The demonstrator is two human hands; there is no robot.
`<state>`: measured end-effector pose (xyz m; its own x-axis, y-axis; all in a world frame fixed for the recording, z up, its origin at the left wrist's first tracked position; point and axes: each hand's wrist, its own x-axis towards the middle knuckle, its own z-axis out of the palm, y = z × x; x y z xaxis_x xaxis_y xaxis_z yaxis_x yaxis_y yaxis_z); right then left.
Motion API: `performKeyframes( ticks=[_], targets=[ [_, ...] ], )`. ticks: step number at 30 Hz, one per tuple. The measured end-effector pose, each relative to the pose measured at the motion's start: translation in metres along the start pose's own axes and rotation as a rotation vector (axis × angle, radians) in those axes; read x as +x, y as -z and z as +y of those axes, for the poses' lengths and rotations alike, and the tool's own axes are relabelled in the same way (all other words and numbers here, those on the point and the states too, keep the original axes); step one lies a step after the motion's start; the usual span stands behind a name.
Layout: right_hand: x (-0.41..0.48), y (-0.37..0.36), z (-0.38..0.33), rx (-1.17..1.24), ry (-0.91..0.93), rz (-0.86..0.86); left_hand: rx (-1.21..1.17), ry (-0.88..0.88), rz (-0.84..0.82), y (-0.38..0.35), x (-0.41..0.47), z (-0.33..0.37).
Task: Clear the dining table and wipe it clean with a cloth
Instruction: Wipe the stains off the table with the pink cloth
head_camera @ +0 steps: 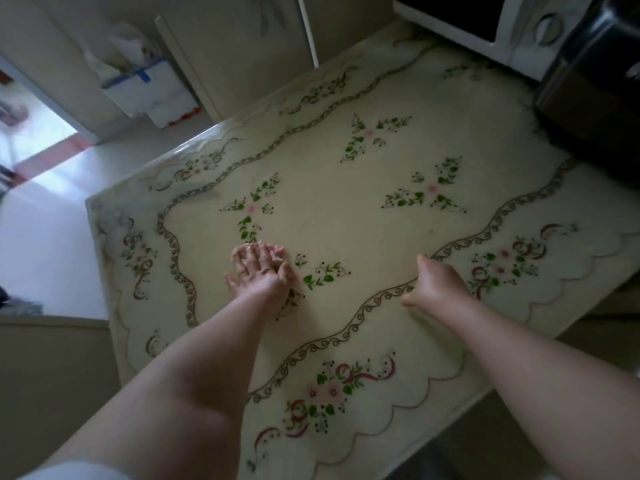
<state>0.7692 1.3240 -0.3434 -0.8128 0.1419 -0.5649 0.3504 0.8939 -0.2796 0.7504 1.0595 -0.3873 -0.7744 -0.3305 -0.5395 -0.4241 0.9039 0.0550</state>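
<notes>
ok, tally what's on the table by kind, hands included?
Floral tablecloth: 1
White microwave: 1
Black appliance: 1
Hands: 2, left hand and right hand
Total: 5

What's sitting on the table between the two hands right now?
Nothing: in the head view, only bare floral tablecloth with a printed leaf sprig lies between the left hand and the right hand.

cream floral-patterned dining table [349,233]
</notes>
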Motion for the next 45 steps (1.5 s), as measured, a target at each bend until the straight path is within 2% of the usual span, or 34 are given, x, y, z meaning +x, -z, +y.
performKeyframes(
  ticks=[9,12,16,21,26,34,39,45],
  targets=[
    [-0.027,0.018,0.072,0.066,-0.1,0.028,0.12,-0.495,-0.12,-0.044,-0.062,0.184],
    [-0.033,0.02,0.082,0.071,-0.132,0.03,0.151,-0.559,-0.112,-0.051,-0.066,0.203],
    [-0.038,0.014,0.076,0.045,-0.154,0.02,0.18,-0.623,-0.086,-0.051,-0.061,0.185],
    [-0.049,0.002,0.039,-0.013,-0.069,0.003,0.12,-0.519,-0.064,-0.048,-0.06,0.124],
    [-0.066,-0.016,0.009,-0.067,0.054,-0.027,0.043,-0.292,-0.03,-0.043,-0.069,0.03],
    [-0.101,-0.049,0.003,-0.137,0.148,-0.074,-0.049,-0.012,0.01,-0.065,-0.106,-0.078],
    [-0.116,-0.057,0.009,-0.186,0.182,-0.067,-0.081,0.137,0.006,-0.083,-0.141,-0.114],
    [-0.131,-0.07,0.02,-0.17,0.222,-0.088,-0.118,0.192,0.003,-0.104,-0.181,-0.11]
  ],
)
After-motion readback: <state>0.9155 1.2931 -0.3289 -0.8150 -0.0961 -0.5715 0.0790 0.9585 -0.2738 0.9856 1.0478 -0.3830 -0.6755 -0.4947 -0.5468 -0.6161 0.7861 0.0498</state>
